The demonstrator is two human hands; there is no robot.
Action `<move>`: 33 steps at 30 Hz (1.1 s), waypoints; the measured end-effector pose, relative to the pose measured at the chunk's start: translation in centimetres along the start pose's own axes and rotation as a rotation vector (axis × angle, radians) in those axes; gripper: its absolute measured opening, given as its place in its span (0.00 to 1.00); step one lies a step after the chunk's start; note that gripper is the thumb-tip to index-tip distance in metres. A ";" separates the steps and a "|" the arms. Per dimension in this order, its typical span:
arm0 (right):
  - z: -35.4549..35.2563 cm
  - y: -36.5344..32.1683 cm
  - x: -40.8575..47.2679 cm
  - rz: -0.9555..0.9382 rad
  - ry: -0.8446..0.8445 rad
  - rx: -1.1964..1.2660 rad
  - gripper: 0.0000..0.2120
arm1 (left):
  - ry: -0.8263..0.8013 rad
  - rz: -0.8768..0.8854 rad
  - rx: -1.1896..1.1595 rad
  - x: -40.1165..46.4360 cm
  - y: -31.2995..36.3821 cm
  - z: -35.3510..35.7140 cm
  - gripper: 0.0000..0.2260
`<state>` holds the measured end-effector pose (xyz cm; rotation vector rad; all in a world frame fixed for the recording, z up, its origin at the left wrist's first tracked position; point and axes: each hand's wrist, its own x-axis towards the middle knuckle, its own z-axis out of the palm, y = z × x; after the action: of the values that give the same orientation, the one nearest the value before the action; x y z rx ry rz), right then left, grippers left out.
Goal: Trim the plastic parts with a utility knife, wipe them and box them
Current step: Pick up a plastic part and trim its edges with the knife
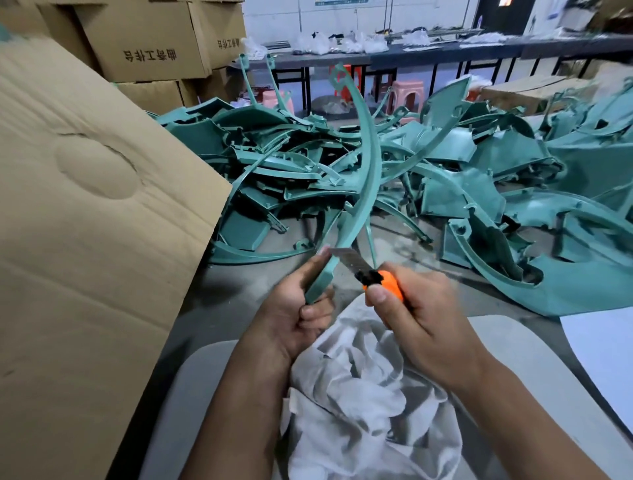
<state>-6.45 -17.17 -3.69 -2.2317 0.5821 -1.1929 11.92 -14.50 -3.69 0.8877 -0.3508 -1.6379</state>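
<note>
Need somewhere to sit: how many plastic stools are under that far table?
3: pink stool under the table's middle, red stool left of it, pink stool further left. Others may be hidden.

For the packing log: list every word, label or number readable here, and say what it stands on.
"曲奇工作台", upside down and blurred, so an uncertain reading: on the cardboard box stacked top left.
Upside-down characters on the neighbouring box: too blurred to read.
Sign on the back wall: too small and cut off to read.
No text shows on the utility knife or the plastic parts.
</note>
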 end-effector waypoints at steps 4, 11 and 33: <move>-0.4 0.4 0.2 0.031 0.149 -0.093 0.18 | -0.103 -0.071 0.128 -0.2 0.1 -0.5 0.14; -1.7 1.2 0.6 0.068 0.312 -0.218 0.21 | -0.169 -0.092 0.314 -1.5 1.2 -1.3 0.14; -2.1 1.3 0.9 0.443 0.376 0.757 0.14 | 0.211 0.761 0.985 -0.9 0.3 -1.9 0.14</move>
<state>-7.99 -19.24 -3.02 -1.1872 0.5939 -1.3103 13.48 -13.32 -4.48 1.3935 -1.2303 -0.5942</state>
